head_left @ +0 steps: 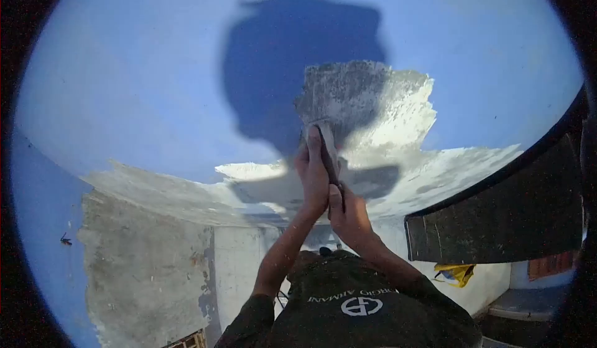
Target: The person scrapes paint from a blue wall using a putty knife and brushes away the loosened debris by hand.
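Both my hands are on a long, flat, narrow tool [328, 154], seen nearly edge-on with a dark side; its exact kind I cannot make out. My left hand [316, 177] is closed around its upper part, thumb pointing up along it. Lower down, my right hand [351, 214] grips its near end, thumb up, close to my left wrist. The tool's far end is at a grey and white patch [398, 121] on the blue wall [143, 87]; whether it touches the surface is hard to tell.
My shadow [298, 55] falls across the wall and patch. A rough grey area [143, 261] covers the lower left wall. A dark panel [497, 205] stands at right, with a yellow item [459, 274] below it. A small dark object [66, 240] is on the left wall.
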A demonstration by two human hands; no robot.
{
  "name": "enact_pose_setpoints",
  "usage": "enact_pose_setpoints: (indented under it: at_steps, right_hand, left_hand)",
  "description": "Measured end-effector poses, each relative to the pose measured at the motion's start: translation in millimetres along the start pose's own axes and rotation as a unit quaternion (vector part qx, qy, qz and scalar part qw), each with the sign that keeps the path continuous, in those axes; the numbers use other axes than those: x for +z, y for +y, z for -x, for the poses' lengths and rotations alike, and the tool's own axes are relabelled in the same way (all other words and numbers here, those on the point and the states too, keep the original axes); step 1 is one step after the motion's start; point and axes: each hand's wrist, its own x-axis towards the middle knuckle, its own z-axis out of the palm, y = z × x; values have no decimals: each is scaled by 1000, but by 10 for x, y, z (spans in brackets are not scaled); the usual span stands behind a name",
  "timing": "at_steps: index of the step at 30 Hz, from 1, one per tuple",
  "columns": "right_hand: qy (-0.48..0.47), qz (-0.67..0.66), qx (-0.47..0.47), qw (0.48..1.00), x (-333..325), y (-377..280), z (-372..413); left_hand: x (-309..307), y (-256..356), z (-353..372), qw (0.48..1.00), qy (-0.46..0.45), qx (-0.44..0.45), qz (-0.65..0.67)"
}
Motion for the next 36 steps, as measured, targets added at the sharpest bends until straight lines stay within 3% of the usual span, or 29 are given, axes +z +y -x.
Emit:
enact_pose_setpoints:
  at_steps: [2,5,7,8,11,12,14,16,18,21,24,25,27,28,29,31,32,33,35,36]
  right_hand:
    - [-43,-24,43,998,-35,-40,-18]
    - [-29,-9,20,999,-142,73,40]
    - [-14,-8,1,1000,-97,55,-58]
    - [5,-11,2,1000,-53,47,-24]
    - [-29,-23,35,999,-16,-92,-25]
    - [11,41,-25,999,44,95,8]
    - [23,73,-46,996,29,199,122]
    - [36,104,-84,990,21,106,18]
    - [-19,8,32,999,-22,-166,19]
    - [-34,50,-10,998,-44,-75,31]
    - [-40,26,26,998,-127,4,74]
    - [-39,26,19,999,-92,44,10]
    - [-13,158,-148,976,-15,130,35]
    - [-87,20,55,995,-83,-301,18]
    - [-86,23,53,995,-70,-213,0]
    - [6,99,-67,993,-12,18,71]
    - [13,28,-46,998,-44,15,76]
    - [12,30,-55,998,-72,6,17]
    - [-53,75,72,993,-78,-18,0]
    - [-53,75,78,993,-48,-61,-4]
  left_hand:
    - [-1,5,-61,1000,-21,-11,15]
    - [-37,-318,-55,999,7,28,-21]
    - [37,-343,-25,1000,16,-3,0]
    - [-27,-301,-114,998,2,61,-24]
    - [39,89,-56,998,-47,16,28]
    - [35,25,-103,998,-47,21,29]
    - [-44,-249,-96,1000,25,12,-13]
    - [-38,-194,-154,1000,6,20,-6]
    - [71,151,-16,1000,9,-19,11]
    - [128,177,15,999,1,-11,35]
    - [126,-29,24,1000,-5,-21,17]
    - [146,55,-27,1000,-7,-14,19]
    - [128,224,-17,1000,1,-6,25]
    - [93,246,-12,999,-14,-25,37]
    - [118,213,-37,999,-16,-25,40]
    - [111,62,-22,999,5,12,47]
    - [116,-24,-8,999,8,13,50]
    - [175,-26,7,999,15,-1,48]
    - [134,50,-40,999,24,-20,41]
    - [143,413,-68,1000,-24,12,14]
